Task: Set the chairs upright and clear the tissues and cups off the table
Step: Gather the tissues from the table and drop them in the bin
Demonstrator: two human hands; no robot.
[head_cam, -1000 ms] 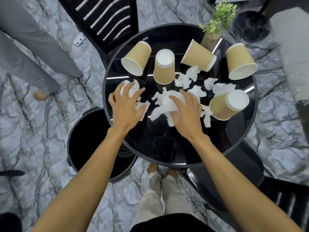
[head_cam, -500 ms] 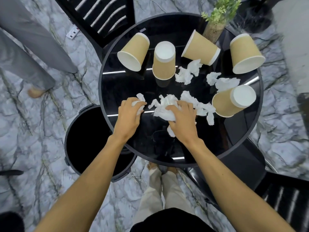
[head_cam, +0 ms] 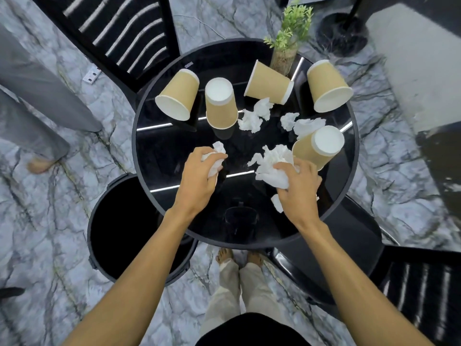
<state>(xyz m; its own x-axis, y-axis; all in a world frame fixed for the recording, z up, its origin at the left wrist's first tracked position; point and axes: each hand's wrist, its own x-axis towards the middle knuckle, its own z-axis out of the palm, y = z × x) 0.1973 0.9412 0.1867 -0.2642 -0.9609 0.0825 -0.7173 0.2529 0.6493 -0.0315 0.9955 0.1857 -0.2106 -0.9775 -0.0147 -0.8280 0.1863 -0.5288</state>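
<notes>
My left hand (head_cam: 198, 178) grips a small wad of white tissue (head_cam: 216, 156) over the round black table (head_cam: 159, 156). A bigger bunch of tissues (head_cam: 273, 162) is held in my right hand (head_cam: 298, 189), close to a tan paper cup (head_cam: 318, 148) standing upside down. Loose tissues (head_cam: 254, 116) lie at mid-table, with more tissues (head_cam: 303, 124) to their right. Another upside-down cup (head_cam: 220, 104) stands at the back. Three cups lie tipped over: a left cup (head_cam: 178, 94), a middle cup (head_cam: 268, 83) and a right cup (head_cam: 329, 86).
An open black bin (head_cam: 119, 228) stands on the floor left of the table. A black slatted chair (head_cam: 119, 28) is at the back left and another chair (head_cam: 421, 285) at the lower right. A small plant (head_cam: 289, 36) stands at the table's far edge. A person's legs (head_cam: 32, 96) are at left.
Both hands have gathered tissues into their fists and drawn them toward the table's near side. My right hand and its bunch have shifted right, beside the upside-down cup.
</notes>
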